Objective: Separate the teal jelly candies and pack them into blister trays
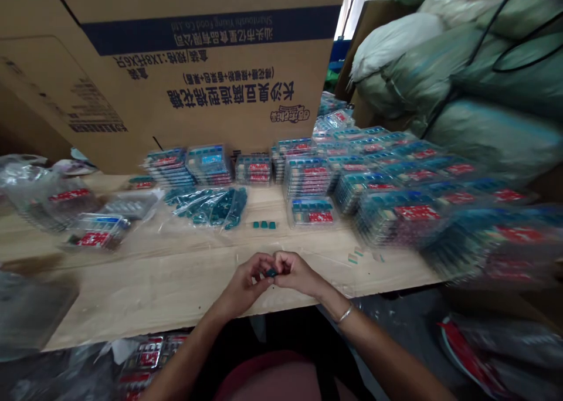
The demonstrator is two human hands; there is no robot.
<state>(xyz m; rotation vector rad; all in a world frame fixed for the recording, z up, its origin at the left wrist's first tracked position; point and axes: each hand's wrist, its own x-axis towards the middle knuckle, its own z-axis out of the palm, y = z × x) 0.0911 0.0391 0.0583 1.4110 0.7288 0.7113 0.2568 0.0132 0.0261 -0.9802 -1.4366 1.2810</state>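
Close to the table's front edge, my left hand (250, 282) pinches a small dark teal piece (271, 272) between thumb and fingers. My right hand (294, 272) meets it there, its thumb and curled fingers also closed on the piece. Just beyond my hands, 3 similar teal pieces (264, 225) lie in a row on the wooden table (176, 278). Behind them to the left is a clear plastic bag (206, 206) with many more teal pieces. A single clear blister pack (312, 211) with a red printed part lies to the right of the row.
Stacks of filled packs (396, 207) crowd the right side. More stacks (209, 165) stand along the back before a large cardboard box (220, 96). At left are packs wrapped in plastic (65, 196) and a pale tray (132, 203). Small strips (353, 258) lie right of my hands.
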